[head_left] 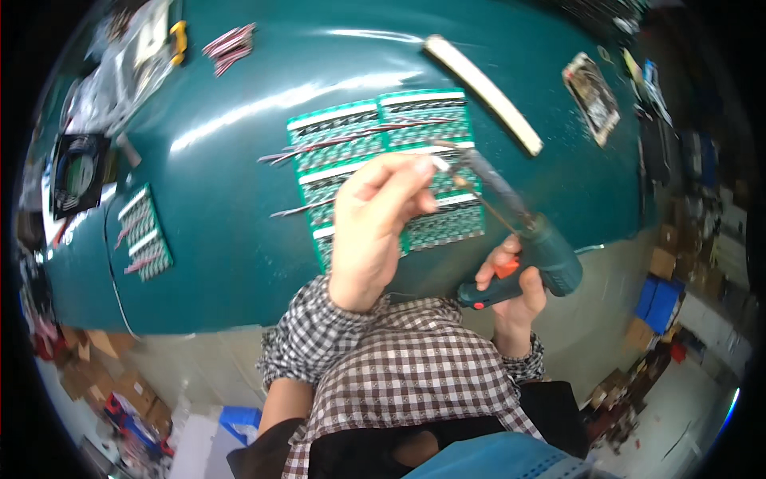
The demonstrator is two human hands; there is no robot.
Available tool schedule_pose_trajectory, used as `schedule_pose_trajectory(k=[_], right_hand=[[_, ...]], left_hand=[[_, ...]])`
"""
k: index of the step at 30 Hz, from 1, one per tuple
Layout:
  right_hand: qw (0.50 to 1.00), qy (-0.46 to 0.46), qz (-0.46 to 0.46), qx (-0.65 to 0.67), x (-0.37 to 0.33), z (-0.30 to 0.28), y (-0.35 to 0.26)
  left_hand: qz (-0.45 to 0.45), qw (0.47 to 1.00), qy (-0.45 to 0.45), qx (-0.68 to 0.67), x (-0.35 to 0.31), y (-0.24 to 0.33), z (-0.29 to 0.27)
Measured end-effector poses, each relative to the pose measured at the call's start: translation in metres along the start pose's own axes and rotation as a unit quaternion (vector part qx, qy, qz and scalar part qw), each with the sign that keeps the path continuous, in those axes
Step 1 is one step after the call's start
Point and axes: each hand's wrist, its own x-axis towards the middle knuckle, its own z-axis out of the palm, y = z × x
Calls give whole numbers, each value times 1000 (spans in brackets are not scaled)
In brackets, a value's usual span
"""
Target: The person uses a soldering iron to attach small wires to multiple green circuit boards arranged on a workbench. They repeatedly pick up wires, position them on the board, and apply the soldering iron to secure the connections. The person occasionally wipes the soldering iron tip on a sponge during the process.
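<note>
A dark-green bench (pixel 231 247) carries green circuit-board panels (pixel 407 137), partly beneath the hands. A green soldering gun (pixel 552 254) is wrapped by the right hand (pixel 519 310); the left hand (pixel 377 214) narrowly pinches a small white piece (pixel 440 163), blurred, beside the tip. Steady fingers clear of the likely hot metal would serve best.

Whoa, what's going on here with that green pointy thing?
A person's right hand grips a dark green, pistol-shaped tool, its long narrow end over flat green circuit boards on a shiny dark green table. The left hand, close to that end, seems to pinch a small white piece, too blurred to tell more. Thin reddish and dark wires lie across the boards. Farther left sits a smaller green circuit board.
</note>
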Motion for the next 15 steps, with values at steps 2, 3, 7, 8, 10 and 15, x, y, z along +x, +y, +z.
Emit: schedule_pose_trajectory(k=[2, 3, 7, 8, 10, 15], right_hand=[[1000, -3, -12, 9, 4, -4, -4], [998, -14, -49, -22, 10, -10, -14], [926, 162, -187, -286, 21, -50, -70], [868, 218, -206, -396, 25, -70, -86], [649, 233, -328, -646, 52, -106, -109], [513, 158, -334, -775, 84, -136, -134]], left_hand=[[3, 999, -3, 38, -1, -2, -3], [13, 996, 6, 92, -2, -1, 0], [118, 960, -30, 253, -7, -5, 7], [114, 954, -39, 274, -7, -7, 11], [110, 944, -73, 301, -8, -13, 15], [148, 904, -109, 387, -9, -15, 9]])
